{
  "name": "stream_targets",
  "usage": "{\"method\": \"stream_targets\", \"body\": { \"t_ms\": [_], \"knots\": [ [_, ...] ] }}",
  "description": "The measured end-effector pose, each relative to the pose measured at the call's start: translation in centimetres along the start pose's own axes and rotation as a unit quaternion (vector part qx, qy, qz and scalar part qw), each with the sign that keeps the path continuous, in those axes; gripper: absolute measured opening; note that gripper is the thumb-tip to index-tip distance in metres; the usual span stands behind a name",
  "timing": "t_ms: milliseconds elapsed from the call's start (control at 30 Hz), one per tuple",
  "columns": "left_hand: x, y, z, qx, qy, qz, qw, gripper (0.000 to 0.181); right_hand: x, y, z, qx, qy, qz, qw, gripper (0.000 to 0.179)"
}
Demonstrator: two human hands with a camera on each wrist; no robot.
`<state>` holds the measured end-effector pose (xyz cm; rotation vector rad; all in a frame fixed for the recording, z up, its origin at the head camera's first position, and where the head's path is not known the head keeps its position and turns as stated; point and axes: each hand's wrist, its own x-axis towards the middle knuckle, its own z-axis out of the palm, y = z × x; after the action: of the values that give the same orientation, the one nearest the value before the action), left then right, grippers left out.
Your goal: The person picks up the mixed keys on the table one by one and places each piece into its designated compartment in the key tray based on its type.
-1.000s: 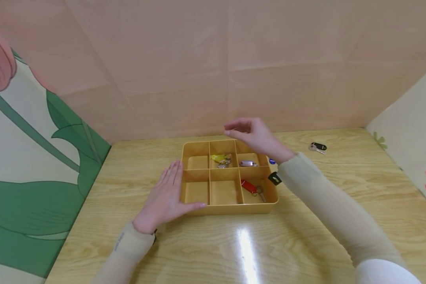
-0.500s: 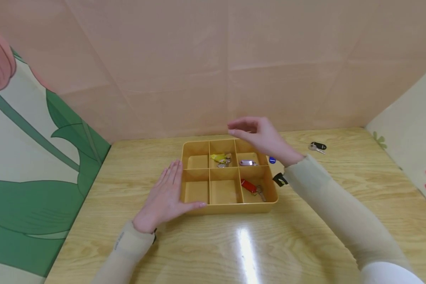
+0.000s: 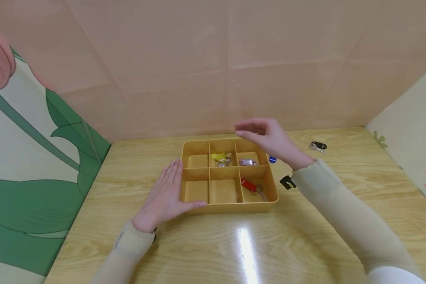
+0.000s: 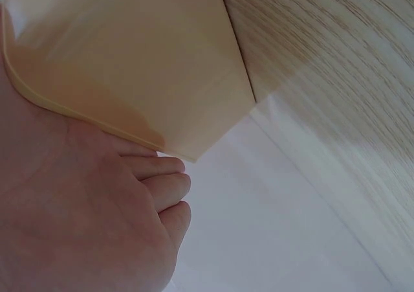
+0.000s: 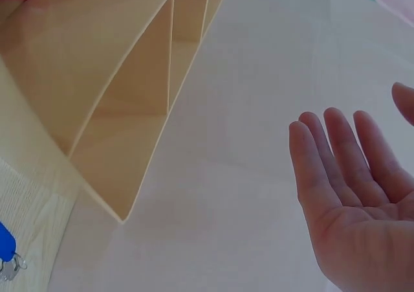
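A tan organizer tray [image 3: 230,208] with several compartments stands on the wooden table. My left hand [image 3: 163,197] lies along its left side, fingers straight and thumb reaching over the front left corner; the left wrist view shows the palm [image 4: 84,201] against the wall. Above the back right compartment hovers my right hand [image 3: 266,138], fingers loosely bent, holding nothing. In the tray are a yellow key tag [image 3: 219,157] with keys at back middle, a pale purple key tag [image 3: 247,162] at back right, and a red key tag [image 3: 248,185] with a key at front right.
A blue key tag [image 3: 272,159] lies just right of the tray, with metal by it in the right wrist view. Farther right is a black key tag [image 3: 318,145] with a key. A pink wall [image 3: 170,79] rises behind the table.
My right hand has drifted slightly to the right above the tray, showing more of the blue key tag. The left hand and the tray's contents stay as they were.
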<state>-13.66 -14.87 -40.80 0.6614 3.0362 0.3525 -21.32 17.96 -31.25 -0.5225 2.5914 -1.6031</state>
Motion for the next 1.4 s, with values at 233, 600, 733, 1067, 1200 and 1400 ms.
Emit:
{"method": "stream_targets", "body": {
  "t_ms": [233, 600, 733, 1067, 1200, 1400],
  "knots": [
    [0.0, 0.0, 0.0, -0.003, -0.002, 0.001, 1.0000, 0.135, -0.7, 0.2, -0.8, 0.007, 0.004, 0.001, 1.0000, 0.046],
    [0.0, 0.1, 0.1, 0.002, -0.008, -0.002, 1.0000, 0.135, -2.1, 0.7, -2.0, 0.005, 0.019, 0.014, 0.9997, 0.042],
    [0.0, 0.1, 0.1, 0.000, -0.010, -0.004, 0.9999, 0.135, -2.6, 0.9, -2.6, -0.001, 0.019, 0.021, 0.9996, 0.044],
    [0.0, 0.2, 0.0, 0.001, -0.007, -0.002, 1.0000, 0.135, -3.6, 1.4, -3.8, -0.017, 0.027, 0.045, 0.9985, 0.047],
    [0.0, 0.2, 0.0, 0.000, -0.008, -0.003, 1.0000, 0.135, -3.9, 1.6, -4.3, -0.025, 0.033, 0.044, 0.9982, 0.051],
    [0.1, 0.2, 0.1, 0.000, -0.010, -0.004, 0.9999, 0.135, -4.2, 2.0, -5.0, -0.029, 0.046, 0.046, 0.9974, 0.052]
  ]
}}
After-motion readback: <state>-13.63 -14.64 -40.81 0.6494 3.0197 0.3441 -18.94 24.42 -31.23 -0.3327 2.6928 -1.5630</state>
